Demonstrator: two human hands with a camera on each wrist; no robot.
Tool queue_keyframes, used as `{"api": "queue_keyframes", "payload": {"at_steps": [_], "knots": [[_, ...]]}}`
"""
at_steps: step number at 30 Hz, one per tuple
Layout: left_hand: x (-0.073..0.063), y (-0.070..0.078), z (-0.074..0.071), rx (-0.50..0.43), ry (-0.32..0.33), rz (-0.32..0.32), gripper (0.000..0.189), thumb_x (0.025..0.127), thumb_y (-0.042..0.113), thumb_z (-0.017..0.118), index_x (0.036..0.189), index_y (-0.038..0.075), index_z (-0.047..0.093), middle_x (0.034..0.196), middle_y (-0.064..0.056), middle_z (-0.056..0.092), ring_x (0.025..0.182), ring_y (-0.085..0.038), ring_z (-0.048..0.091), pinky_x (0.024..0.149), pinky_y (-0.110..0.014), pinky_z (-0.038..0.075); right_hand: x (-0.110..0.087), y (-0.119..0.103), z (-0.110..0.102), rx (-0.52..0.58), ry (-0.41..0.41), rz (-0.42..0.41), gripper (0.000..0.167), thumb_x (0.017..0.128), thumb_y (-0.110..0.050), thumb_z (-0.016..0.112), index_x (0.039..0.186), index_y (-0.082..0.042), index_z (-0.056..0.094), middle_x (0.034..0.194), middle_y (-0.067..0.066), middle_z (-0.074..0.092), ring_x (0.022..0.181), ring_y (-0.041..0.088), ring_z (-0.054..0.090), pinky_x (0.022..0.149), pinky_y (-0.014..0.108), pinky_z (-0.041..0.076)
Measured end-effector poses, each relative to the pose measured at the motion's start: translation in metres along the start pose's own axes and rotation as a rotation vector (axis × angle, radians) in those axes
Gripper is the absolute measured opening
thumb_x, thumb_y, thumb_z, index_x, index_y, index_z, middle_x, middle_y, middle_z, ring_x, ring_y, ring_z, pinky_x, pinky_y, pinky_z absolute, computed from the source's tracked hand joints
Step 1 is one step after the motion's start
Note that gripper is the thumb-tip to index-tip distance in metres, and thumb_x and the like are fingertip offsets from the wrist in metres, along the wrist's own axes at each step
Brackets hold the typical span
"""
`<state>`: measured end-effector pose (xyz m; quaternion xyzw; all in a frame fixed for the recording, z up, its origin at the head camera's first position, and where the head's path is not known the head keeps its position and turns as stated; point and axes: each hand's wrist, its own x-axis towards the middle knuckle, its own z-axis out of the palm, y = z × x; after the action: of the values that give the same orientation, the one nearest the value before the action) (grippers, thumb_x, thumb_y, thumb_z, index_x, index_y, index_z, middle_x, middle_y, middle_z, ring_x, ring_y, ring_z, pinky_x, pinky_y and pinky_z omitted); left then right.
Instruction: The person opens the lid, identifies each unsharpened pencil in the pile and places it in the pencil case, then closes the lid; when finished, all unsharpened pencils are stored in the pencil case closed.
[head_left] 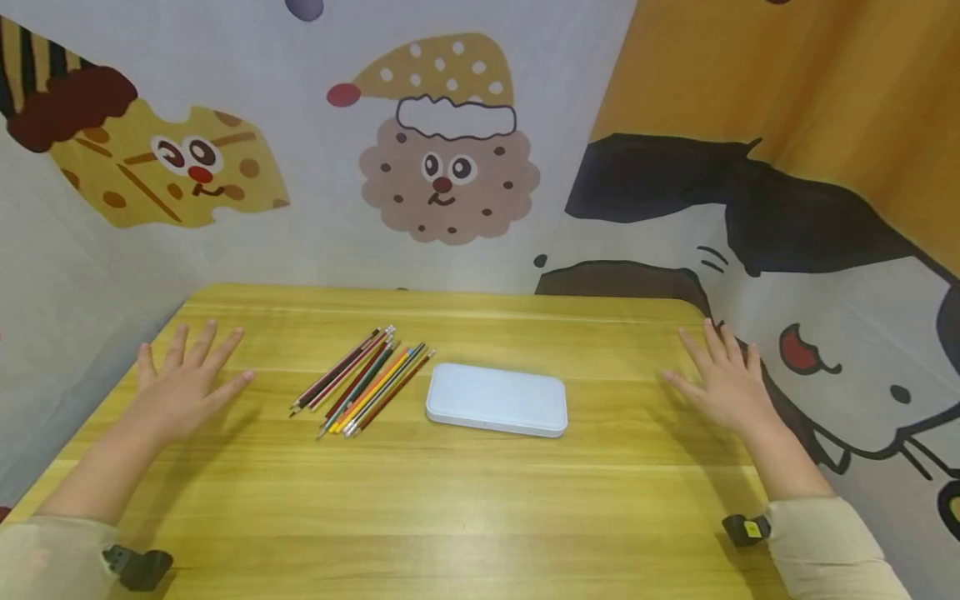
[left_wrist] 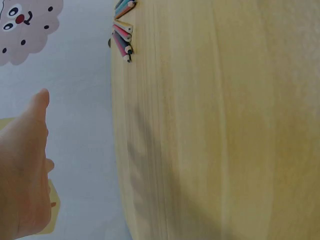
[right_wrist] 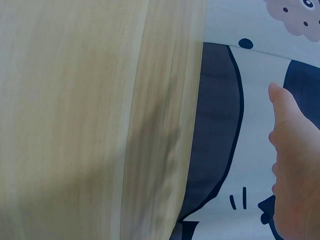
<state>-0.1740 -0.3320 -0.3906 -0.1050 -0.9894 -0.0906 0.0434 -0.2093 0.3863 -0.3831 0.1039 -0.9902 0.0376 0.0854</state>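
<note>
Head view: my left hand (head_left: 182, 387) and right hand (head_left: 727, 387), fingers spread, holding nothing, flank the pale case (head_left: 497, 400), its long axis crosswise, my right nearer. The pencils (head_left: 363, 383) slant just left of the case, nearer my left.

Left wrist view: pencil ends.

Right wrist view: no legible writing, nor elsewhere.

We see red, black, yellow and dark green pencils (head_left: 360, 383), and a yellow counter (head_left: 450, 517) with wood stripes. Our box (head_left: 497, 400) is plain pale blue. We spot cream sleeves (head_left: 832, 542), a pinkish-brown cookie (head_left: 450, 221) with dark dots, and its yellow hat (head_left: 465, 67) with white spots.
</note>
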Motion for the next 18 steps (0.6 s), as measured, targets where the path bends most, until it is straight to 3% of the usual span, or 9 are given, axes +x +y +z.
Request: {"api": "queue_keyframes", "payload": {"at_steps": [9,18], "knots": [[0.001,0.007,0.0,-0.003,0.001,0.009,0.075,0.1,0.051,0.038,0.155,0.022,-0.003,0.155,-0.024,-0.01,0.135,-0.041,-0.027,0.094,-0.068,-0.024,0.0,-0.005,-0.002,-0.019,0.009,-0.019,0.08,0.094,-0.056,0.048,0.154,-0.014,0.015,0.157,0.019,-0.011,0.14,0.039,-0.016,0.102,0.06,-0.02],[0.002,0.015,-0.002,-0.028,0.027,0.024,0.075,0.1,0.05,0.04,0.155,0.023,-0.002,0.155,-0.024,-0.008,0.136,-0.038,-0.027,0.094,-0.066,-0.025,-0.003,-0.015,-0.006,0.003,0.02,-0.051,0.08,0.095,-0.055,0.046,0.155,-0.019,0.008,0.157,0.018,-0.011,0.141,0.038,-0.013,0.104,0.06,-0.017]]}}
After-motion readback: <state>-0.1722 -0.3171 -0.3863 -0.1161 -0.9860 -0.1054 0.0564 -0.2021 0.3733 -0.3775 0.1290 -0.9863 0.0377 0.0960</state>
